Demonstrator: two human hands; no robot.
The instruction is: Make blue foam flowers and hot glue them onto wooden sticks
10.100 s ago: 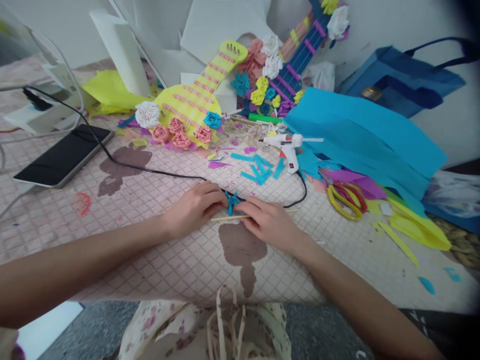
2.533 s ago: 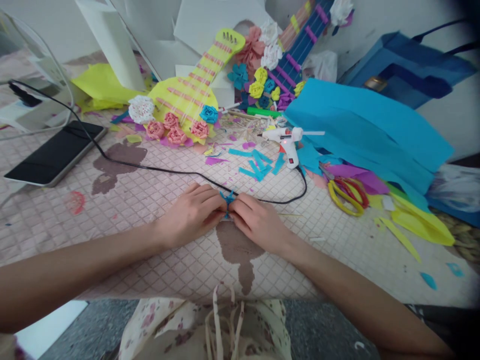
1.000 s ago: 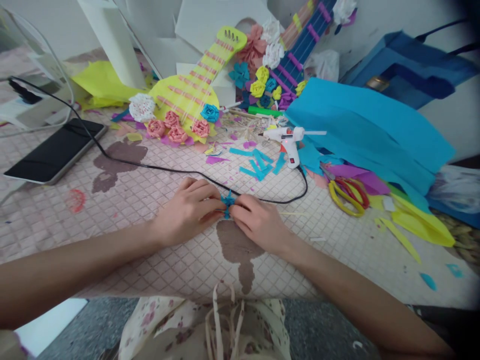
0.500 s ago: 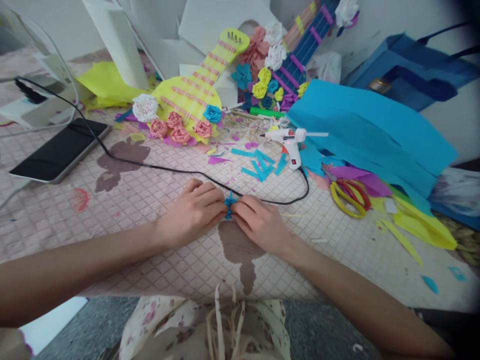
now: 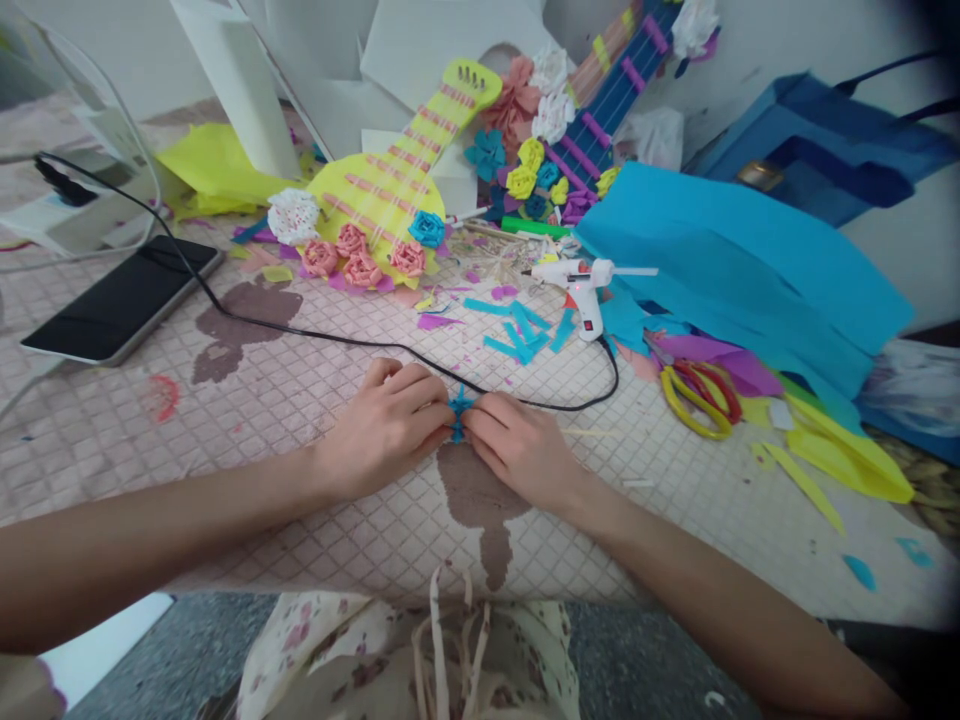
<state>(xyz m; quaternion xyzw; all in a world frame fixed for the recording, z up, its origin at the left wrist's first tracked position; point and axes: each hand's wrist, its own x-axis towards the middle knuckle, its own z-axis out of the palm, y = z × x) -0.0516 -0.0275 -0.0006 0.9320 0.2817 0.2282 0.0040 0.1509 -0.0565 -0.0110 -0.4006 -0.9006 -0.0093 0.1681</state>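
Between my two hands, close above the quilted cloth, is a small blue paper flower (image 5: 460,408) with pointed tips sticking up and down. My left hand (image 5: 394,420) pinches its left side, fingers closed. From the right, my right hand (image 5: 517,440) pinches the other side with thumb and fingertips. Both hands cover much of the flower, so its full shape is hidden. Just beyond it lie several cut blue paper strips (image 5: 525,335) and a white glue gun (image 5: 587,290) with its black cord (image 5: 352,343).
A yellow paper guitar (image 5: 375,195) decorated with flowers leans at the back. To the right are blue paper sheets (image 5: 735,250), yellow-handled scissors (image 5: 694,400) and yellow scraps (image 5: 847,450). A phone (image 5: 124,300) and a power strip (image 5: 67,215) lie left.
Both hands keep their pinch on the blue paper flower in nearly the same place. The view has shifted very slightly; nothing else visibly differs.
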